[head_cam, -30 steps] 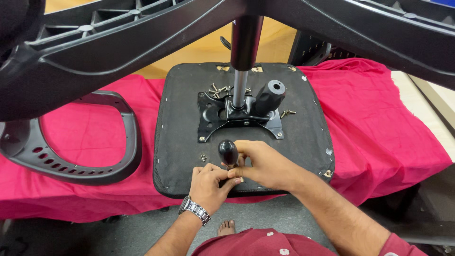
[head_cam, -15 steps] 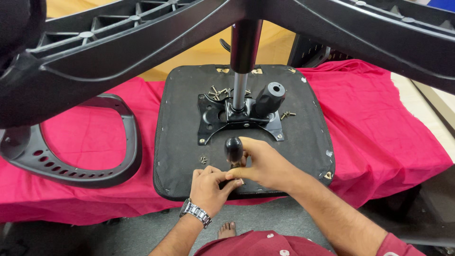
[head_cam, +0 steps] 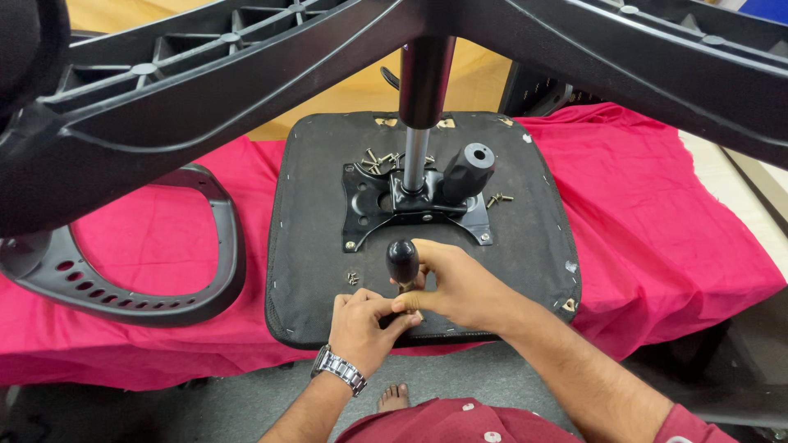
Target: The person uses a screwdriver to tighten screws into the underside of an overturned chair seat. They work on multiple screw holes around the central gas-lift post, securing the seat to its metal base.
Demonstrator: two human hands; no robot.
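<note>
Our right hand [head_cam: 460, 287] pinches the thin neck of a screwdriver with a round black handle [head_cam: 402, 260], and our left hand [head_cam: 361, 328] curls shut around its lower end, both near the front edge of the upturned seat cushion [head_cam: 312, 246]. The tool stands almost straight up, handle on top, touching both hands, the right one closer to the handle. Beyond it sit the shiny black metal plate [head_cam: 369, 205], loose screws [head_cam: 379, 160] and, left on the red cloth [head_cam: 148, 246], a curved plastic armrest [head_cam: 123, 287].
</note>
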